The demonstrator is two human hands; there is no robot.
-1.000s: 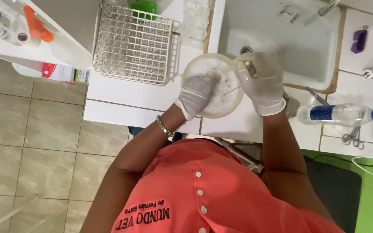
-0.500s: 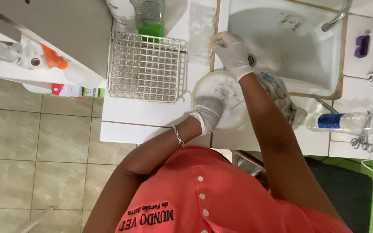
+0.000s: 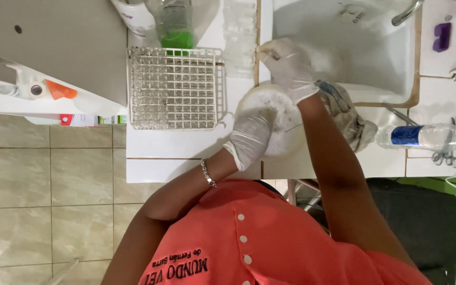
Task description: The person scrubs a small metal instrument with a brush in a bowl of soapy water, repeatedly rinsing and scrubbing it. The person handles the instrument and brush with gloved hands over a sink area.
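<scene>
At the far left of the view a white shelf carries a small orange-capped white bottle lying on its side, above a floor of beige tiles. Next comes the white tiled table, on which a square white wire rack stands, with a clear bottle of green liquid just behind it. The person's left hand, in a thin white glove, lies on the near side of a round white plastic tub that sits on the table at the sink's front edge; its grip is wrapped against the tub's rim, fingers curled together on it. A beaded silver bracelet circles that wrist. The gloved right hand reaches past the tub over the corner of the white sink, its grip loosely curled; whether it pinches anything cannot be told. Just right of that forearm a crumpled grey cloth rests on the sink's edge. Farther right, a clear plastic bottle with a blue label lies on its side on the table, with metal scissors just beside it.
</scene>
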